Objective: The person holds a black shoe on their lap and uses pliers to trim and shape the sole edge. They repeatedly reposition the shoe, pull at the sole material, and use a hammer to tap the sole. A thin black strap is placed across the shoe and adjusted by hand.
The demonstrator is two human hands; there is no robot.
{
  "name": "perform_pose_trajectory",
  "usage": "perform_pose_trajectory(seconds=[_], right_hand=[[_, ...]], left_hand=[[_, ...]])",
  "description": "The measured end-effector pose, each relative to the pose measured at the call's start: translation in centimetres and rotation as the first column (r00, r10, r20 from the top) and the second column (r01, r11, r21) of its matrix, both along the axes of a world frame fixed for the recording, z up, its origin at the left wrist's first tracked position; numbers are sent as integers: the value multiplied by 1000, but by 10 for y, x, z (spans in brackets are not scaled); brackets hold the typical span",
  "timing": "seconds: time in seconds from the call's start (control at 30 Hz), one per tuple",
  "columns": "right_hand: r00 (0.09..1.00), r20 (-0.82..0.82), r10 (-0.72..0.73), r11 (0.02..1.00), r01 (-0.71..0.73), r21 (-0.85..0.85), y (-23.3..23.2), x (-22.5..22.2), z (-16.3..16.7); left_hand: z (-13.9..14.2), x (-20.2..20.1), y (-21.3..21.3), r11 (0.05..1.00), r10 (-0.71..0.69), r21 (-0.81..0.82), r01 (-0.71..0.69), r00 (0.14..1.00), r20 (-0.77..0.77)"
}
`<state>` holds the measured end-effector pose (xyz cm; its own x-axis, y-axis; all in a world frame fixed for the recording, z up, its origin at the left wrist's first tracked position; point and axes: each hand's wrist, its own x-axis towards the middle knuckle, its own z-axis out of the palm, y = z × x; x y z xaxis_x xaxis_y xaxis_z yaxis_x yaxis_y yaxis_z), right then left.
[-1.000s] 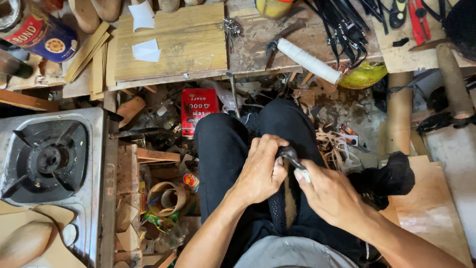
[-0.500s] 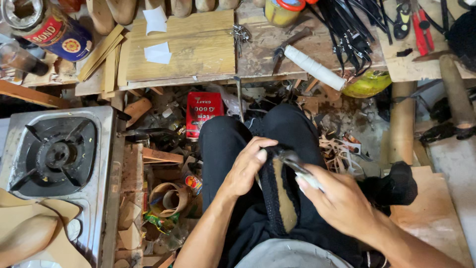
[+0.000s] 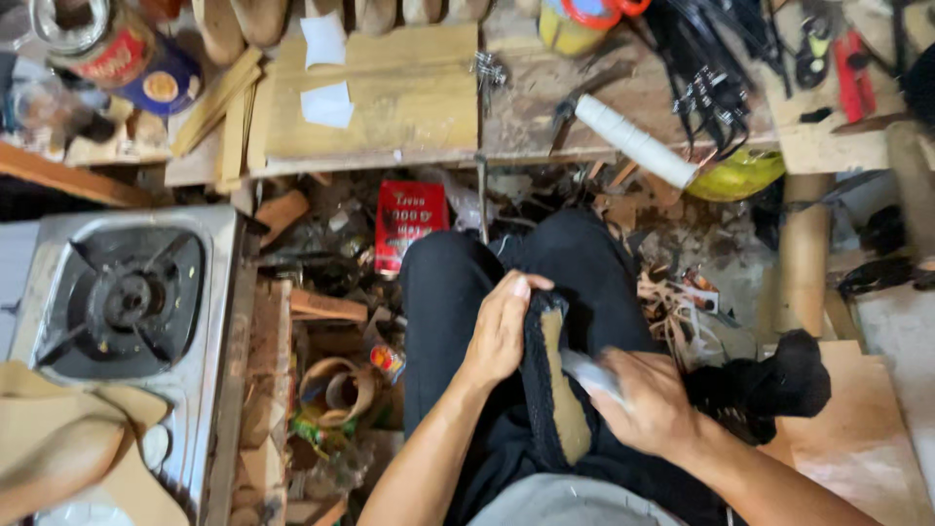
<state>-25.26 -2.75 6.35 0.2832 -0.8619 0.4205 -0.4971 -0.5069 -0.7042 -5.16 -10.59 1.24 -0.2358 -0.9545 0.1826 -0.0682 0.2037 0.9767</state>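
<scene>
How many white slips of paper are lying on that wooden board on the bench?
2. One white slip lies at the far edge of the wooden board; the other white slip lies just nearer, below it. More may be hidden among the clutter.

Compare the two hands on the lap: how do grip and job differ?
The left hand wraps the top end of the dark tan-soled piece, steadying it; the right hand sits lower beside it, gripping a pale slim tool instead. The left is sharp, the right blurred. Both are bare, over black trousers.

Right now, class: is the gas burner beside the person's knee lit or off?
Off. The gas burner shows no flame; its black grate and centre ring look dark, with nothing standing on it.
</scene>
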Motion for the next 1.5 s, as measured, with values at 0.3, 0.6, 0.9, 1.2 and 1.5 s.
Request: perform_pose_trajectory(seconds=[0.3, 0.6, 0.9, 1.2, 1.5], right_hand=[[995, -98, -35, 869, 79, 489, 0, 13, -7], [940, 330, 91, 425, -336, 840, -46, 32, 20], [893, 390, 226, 226, -437, 871, -81, 18, 36], [871, -283, 402, 835, -223, 503, -60, 26, 113], [897, -392, 206, 975, -153, 163, -52, 44, 74]], left_hand=[[29, 15, 8, 984, 121, -128, -127, 991, -51], [52, 50, 14, 767, 381, -579, -277, 923, 63], [43, 56, 32, 782, 375, -570, -253, 921, 106], [59, 46, 28, 637, 463, -727, -258, 881, 94], [80, 52, 32, 749, 514, -626, -216, 785, 345]])
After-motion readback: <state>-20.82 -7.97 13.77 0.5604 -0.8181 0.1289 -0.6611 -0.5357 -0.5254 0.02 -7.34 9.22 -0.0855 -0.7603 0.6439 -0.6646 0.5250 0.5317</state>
